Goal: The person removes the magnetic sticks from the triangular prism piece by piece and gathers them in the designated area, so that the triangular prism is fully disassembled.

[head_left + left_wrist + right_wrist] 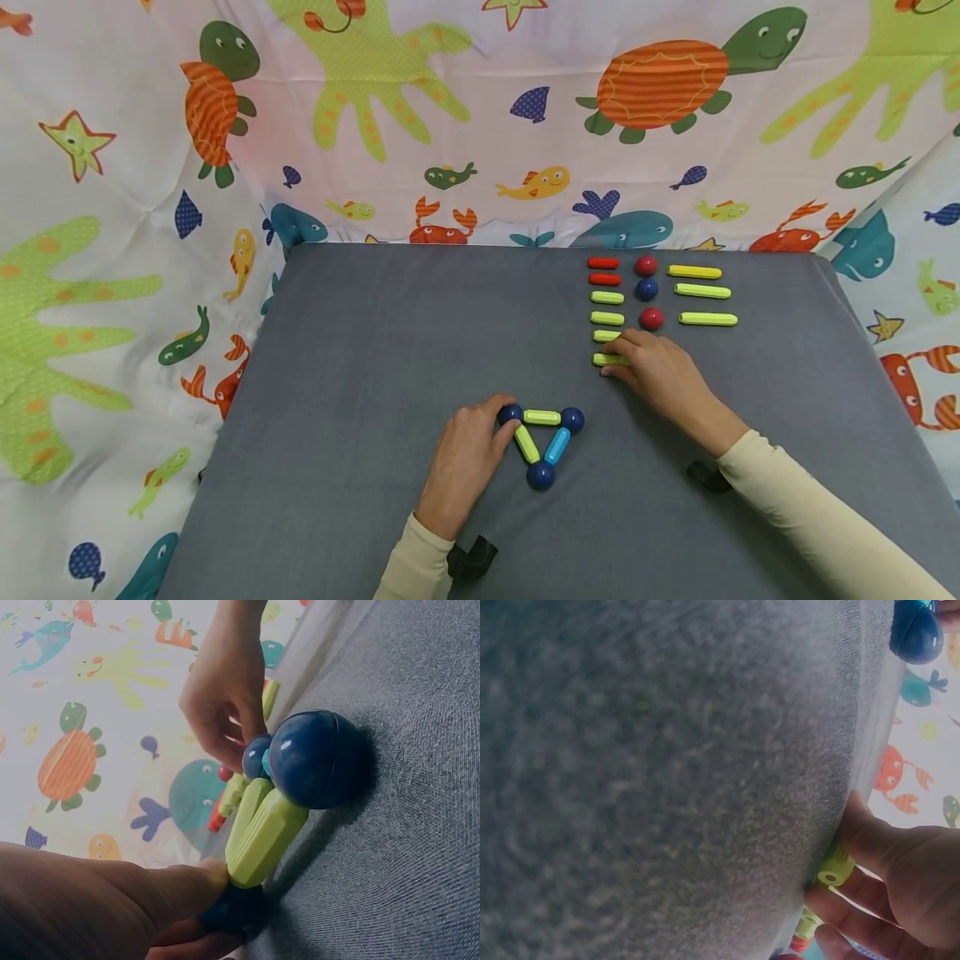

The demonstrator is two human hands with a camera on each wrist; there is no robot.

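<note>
A triangle of magnetic rods and balls lies on the grey cloth: two short yellow-green rods (542, 417), one light-blue rod (557, 447) and dark-blue balls (540, 476) at the corners. My left hand (465, 454) holds its upper-left ball (511, 414) between thumb and fingers; the left wrist view shows the thumb (202, 883) against a rod end. Farther right, my right hand (667, 379) pinches the nearest short yellow-green rod (604, 360) of a column. That rod (835, 870) shows between thumb and fingers in the right wrist view. The fingers partly cover the rod behind it (604, 336).
Beyond the right hand, the column continues with yellow-green rods (607, 317) and two red rods (603, 279). Beside it stand red balls (652, 318) and a blue ball (647, 289), then three long yellow-green rods (708, 319). A sea-animal curtain (480, 108) hangs behind the table (360, 350).
</note>
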